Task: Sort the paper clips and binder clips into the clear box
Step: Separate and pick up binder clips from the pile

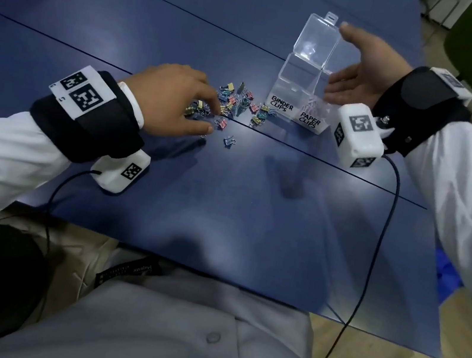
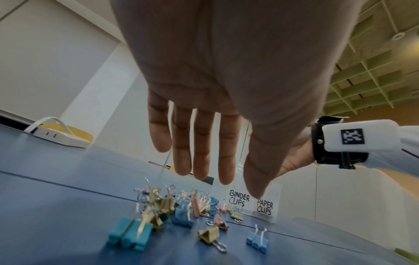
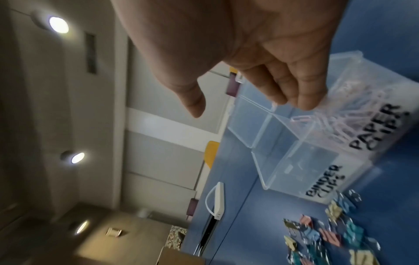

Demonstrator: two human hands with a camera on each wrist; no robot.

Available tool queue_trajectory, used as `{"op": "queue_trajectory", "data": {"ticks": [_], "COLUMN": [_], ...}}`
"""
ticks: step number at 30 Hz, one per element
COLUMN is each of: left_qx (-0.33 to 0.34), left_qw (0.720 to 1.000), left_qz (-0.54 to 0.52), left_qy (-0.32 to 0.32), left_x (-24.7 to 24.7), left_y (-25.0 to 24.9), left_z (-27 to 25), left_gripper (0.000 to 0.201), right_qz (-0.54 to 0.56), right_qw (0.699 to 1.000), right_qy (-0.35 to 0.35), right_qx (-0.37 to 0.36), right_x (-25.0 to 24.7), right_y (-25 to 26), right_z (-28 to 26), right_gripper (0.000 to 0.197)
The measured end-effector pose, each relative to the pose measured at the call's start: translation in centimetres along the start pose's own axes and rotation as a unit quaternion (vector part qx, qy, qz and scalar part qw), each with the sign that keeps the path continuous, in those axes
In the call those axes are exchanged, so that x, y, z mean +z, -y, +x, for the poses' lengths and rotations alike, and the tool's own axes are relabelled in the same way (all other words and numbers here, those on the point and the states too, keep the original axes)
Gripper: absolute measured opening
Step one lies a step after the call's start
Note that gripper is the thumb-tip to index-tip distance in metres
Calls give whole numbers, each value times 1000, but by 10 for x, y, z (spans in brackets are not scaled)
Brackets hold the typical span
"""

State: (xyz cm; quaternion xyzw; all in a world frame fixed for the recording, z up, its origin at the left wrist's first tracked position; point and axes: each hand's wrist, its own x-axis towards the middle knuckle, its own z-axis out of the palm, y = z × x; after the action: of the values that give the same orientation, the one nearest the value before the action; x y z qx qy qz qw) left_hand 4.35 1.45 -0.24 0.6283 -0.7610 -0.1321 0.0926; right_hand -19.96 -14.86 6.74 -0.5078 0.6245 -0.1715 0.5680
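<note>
Clear plastic makes the box (image 1: 300, 96) easy to read: its two front compartments are lettered BINDER CLIPS and PAPER CLIPS, and its lid (image 1: 317, 37) stands tipped back so both are open from above. Pale paper clips (image 3: 353, 109) already lie in the compartment marked for them, while the binder-clip compartment beside it looks empty, so the remaining work is probably the binder clips.

Those binder clips (image 1: 234, 103), in blue, teal, pink and gold, lie scattered in a loose heap on the blue tabletop (image 1: 223, 208), just left of the box, near enough for a short carry. One blue clip (image 1: 228, 141) sits a little apart, toward the person.

Over the heap hovers the left hand (image 1: 173, 96), palm down, its fingers (image 2: 204, 152) straight and slightly spread, holding nothing; it seems poised to pick or gather. To the right of the box the right hand (image 1: 362, 71) is turned palm inward, fingers (image 3: 292, 89) relaxed and apart, close to the paper-clip side and the lid, likely to steady the light box against tipping.
</note>
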Motion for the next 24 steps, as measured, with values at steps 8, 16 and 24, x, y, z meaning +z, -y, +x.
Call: {"op": "queue_trajectory", "data": {"ticks": [8,16,24], "left_qx": [-86,-98,-124], "left_qw": [996,992,989], "left_qz": [4,-39,-53], "left_qy": [21,62,65], "left_x": [-13,-6,-7], "left_y": [22,22,29], "left_z": [-8,-12,-17], "left_gripper": [37,42,39], "right_qz": [-193,-475,-451], "right_qw": [945,803,823], "right_qy": [28,75,85], "right_qx": [-262,-353,-334], "right_x": [59,111,104], "right_y": [-47,-88,-85], "right_z": [-40,-34,-21], "right_gripper": [20,25,13]}}
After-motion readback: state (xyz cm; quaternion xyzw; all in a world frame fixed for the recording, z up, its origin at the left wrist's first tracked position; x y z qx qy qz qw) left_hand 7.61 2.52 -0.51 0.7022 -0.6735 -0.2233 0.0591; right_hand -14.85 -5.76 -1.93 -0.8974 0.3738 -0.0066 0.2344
